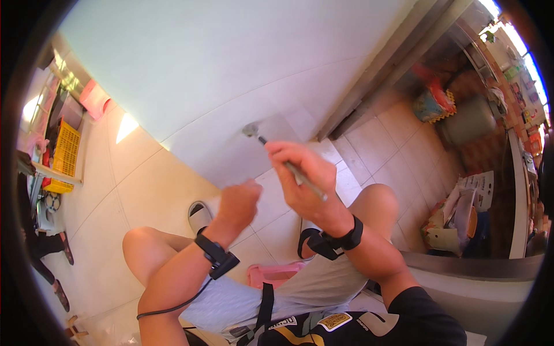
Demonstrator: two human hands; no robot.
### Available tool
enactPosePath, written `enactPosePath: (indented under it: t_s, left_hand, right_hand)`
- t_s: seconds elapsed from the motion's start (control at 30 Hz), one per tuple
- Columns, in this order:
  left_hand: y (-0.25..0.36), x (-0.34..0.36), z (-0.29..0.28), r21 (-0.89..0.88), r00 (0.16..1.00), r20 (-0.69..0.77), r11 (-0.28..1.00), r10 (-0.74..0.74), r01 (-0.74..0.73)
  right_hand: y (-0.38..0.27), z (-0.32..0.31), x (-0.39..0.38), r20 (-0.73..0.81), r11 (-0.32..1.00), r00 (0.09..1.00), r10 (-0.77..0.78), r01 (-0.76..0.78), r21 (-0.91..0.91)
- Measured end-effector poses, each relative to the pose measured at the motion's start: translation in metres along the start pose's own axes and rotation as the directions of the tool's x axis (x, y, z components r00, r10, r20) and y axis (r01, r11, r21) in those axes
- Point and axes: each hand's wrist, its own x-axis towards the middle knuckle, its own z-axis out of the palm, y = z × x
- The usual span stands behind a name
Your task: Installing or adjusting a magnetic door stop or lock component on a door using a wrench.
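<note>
Smooth pale bluish-white wall point(190, 63) fills upper centre of frame, with a thin curved seam across it. Glossy beige tiled floor point(150, 190) from left side to centre, below the wall.

Left forearm point(179, 271) angles up and rightward from lower left, over the bent left knee point(141, 248). Right forearm point(372, 259) comes up from lower right, leaning leftward, inside the bent right knee point(378, 205).

Right hand point(309, 176) right of centre, raised higher than the left, wrist bent, fingers wrapped around the tool. Left hand point(239, 203) just left of centre, curled into a loose fist, blurred; cannot tell if anything is inside. Hands near each other, apart.

Black strap-on wrist unit on each wrist point(216, 255) point(340, 239); thin black cable point(173, 310) runs along the left forearm.

Slim grey-handled tool point(310, 184) with black neck: in the right hand, slanting from upper left to lower right, butt end out past the palm. Up and right of the left hand, not touching it. Small greyish head point(251, 129) at centre, in front of the wall; blurred, contact unclear.
</note>
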Motion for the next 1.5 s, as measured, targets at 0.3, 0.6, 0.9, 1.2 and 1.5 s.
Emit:
enactPosePath:
  t_s: [0.3, 0.6, 0.9, 1.2, 1.5]
  left_hand:
    - [0.031, -0.027, 0.018, -0.203, 0.995, 0.085, 0.979, 0.053, -0.035]
    - [0.029, -0.031, 0.027, -0.117, 0.976, -0.113, 0.973, 0.184, -0.197]
    - [0.012, 0.0, -0.07, 0.181, 0.963, 0.101, 0.956, -0.25, 0.23]
    - [0.012, 0.004, -0.13, -0.219, 0.815, -0.518, 0.961, -0.261, 0.169]
    - [-0.011, 0.018, -0.076, -0.031, 0.824, -0.565, 0.999, -0.041, 0.029]
  right_hand:
    - [0.003, 0.034, -0.017, 0.234, 0.987, 0.961, -0.145, 0.126, 0.096]
    - [0.012, 0.046, -0.024, 0.374, 0.99, 0.927, -0.04, -0.015, 0.142]
    - [0.039, 0.02, -0.009, 0.272, 0.994, 0.962, -0.026, -0.004, 0.11]
    - [0.042, -0.001, -0.01, 0.215, 0.993, 0.97, -0.113, 0.119, -0.012]
    - [0.059, 0.0, -0.011, 0.049, 1.0, 0.999, -0.01, 0.012, -0.027]
